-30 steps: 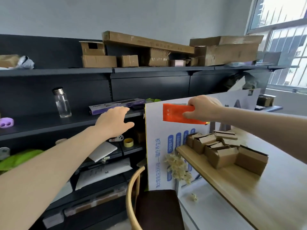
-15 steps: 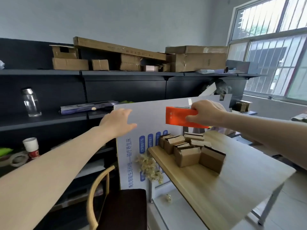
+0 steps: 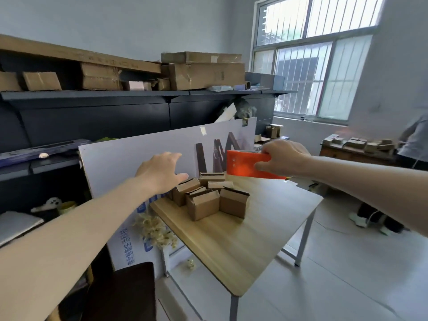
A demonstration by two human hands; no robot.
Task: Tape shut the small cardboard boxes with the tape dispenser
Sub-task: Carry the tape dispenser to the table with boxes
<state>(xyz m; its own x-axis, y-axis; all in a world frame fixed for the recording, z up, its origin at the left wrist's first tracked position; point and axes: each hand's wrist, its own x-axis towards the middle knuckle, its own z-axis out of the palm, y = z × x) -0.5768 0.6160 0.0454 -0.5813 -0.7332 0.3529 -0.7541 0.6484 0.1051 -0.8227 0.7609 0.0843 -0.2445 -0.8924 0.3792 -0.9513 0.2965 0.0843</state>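
Two bare arms and nothing worn in view: the left forearm (image 3: 69,239) comes in from 8 o'clock, the right forearm (image 3: 370,181) from 3 o'clock, each uncovered down to its hand, left hand (image 3: 162,172) and right hand (image 3: 283,158) both ungloved.

Two hands were counted: one left hand (image 3: 159,172) and one right hand (image 3: 282,158). There was one orange tape dispenser (image 3: 240,163). Six small cardboard boxes (image 3: 203,205) could be made out in the cluster, though they overlapped and the count was not certain. There was one wooden table (image 3: 243,246), one white board (image 3: 129,158) and one chair (image 3: 120,293). Roughly eight larger cartons (image 3: 206,75) showed on one top shelf (image 3: 92,95). One other person (image 3: 414,140) appeared.
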